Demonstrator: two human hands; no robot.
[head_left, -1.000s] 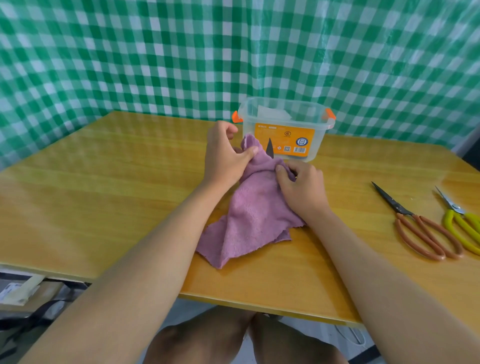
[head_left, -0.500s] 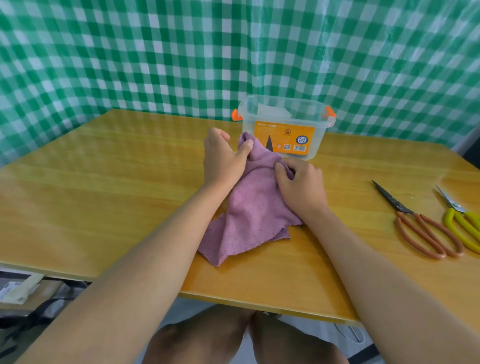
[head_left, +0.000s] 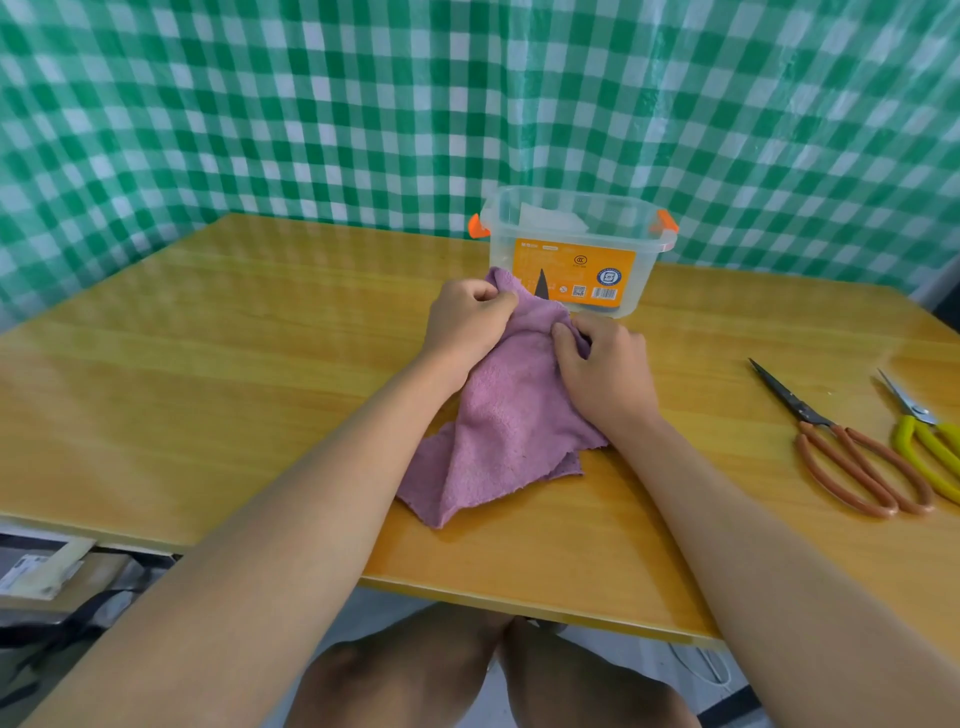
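While both hands work it, the mauve terry cloth (head_left: 511, 415) lies bunched mid-way across the yellow wooden worktop (head_left: 208, 364), just before a clear plastic tub with orange clips (head_left: 639, 260).

- The left hand (head_left: 467, 317) has its fingers curled, pinching the cloth's top edge.
- The right hand (head_left: 605, 364) has its fingers pinching a fold.
- A dark pointed blade tip (head_left: 542, 286) pokes out between them. It is probably scissors, but the rest is hidden.

Risk: if either grip slides forward, the bare point could prick a finger or pierce the cloth.

Against a second ago, the left thumb, then straight, is now tucked. The right hand has barely moved.
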